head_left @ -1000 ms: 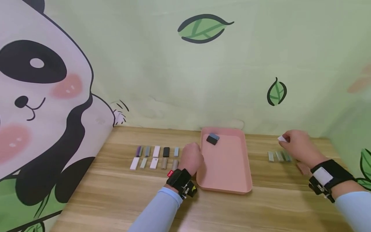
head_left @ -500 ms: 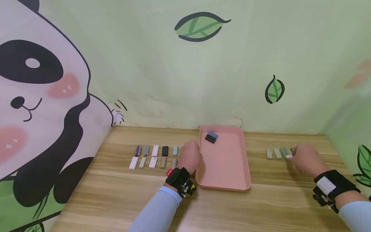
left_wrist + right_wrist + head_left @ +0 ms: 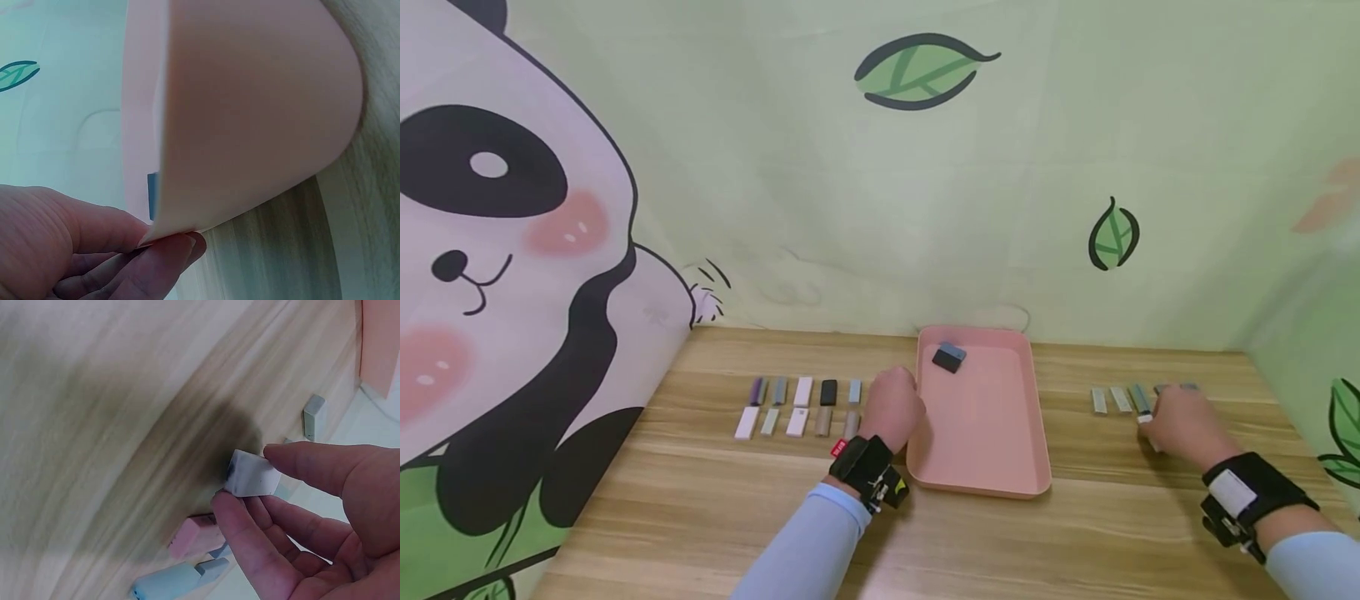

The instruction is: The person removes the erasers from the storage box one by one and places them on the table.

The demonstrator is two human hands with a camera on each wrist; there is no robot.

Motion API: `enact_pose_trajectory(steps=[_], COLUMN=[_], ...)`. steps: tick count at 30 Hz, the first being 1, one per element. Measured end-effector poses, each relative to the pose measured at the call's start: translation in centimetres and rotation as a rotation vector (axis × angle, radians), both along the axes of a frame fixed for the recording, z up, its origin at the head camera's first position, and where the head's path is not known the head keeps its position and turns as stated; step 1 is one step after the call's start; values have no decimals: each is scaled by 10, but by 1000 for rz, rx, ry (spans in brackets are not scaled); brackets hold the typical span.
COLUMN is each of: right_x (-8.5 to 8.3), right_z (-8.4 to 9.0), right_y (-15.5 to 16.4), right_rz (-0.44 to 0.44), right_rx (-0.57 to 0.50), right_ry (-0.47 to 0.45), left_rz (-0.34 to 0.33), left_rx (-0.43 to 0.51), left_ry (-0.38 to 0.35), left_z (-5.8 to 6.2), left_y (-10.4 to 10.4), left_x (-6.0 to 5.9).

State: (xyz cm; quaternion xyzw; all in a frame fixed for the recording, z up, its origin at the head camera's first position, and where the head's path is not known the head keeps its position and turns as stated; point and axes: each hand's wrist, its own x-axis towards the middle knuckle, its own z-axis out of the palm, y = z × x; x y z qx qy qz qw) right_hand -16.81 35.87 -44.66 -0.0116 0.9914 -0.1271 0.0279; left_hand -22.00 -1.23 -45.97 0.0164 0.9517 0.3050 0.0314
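Observation:
My left hand [image 3: 892,410] pinches the left wall of a pink tray [image 3: 981,433] between thumb and fingers, as the left wrist view shows up close. Inside the tray's far left corner lie a black block [image 3: 947,362] and a blue block [image 3: 954,350], overlapping. At the right, my right hand [image 3: 1187,427] holds a small white eraser [image 3: 253,476] with a dark smudge on one end, between thumb and fingertips, just over the table. Near it lie a pink eraser [image 3: 195,537] and a light blue one [image 3: 164,581]; the hand covers part of this group in the head view.
Two rows of small blocks, among them a black one [image 3: 828,392] and a white one [image 3: 747,422], lie left of the tray. Several greyish blocks, one pale [image 3: 1099,401], line up between tray and right hand. A printed cloth backdrop [image 3: 820,208] rises behind the table.
My right hand has come down with the white eraser from above the right-hand row to close over the table in front of it. The left hand stays at the tray's wall.

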Motion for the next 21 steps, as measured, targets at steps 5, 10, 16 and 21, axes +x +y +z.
enact_pose_trajectory(steps=[5, 10, 16, 21], right_x=[0, 0, -3, -14], right_z=[-3, -4, 2, 20], right_y=[0, -2, -9, -42], right_rz=[18, 16, -33, 12], right_rx=[48, 69, 13, 14], right_ry=[36, 44, 0, 7], left_rz=[-1, -7, -13, -15], left_rx=[-10, 1, 23, 18], left_ry=[9, 22, 25, 26], left_z=[0, -1, -2, -1], left_y=[-2, -2, -2, -2], left_x=[1, 1, 1, 1])
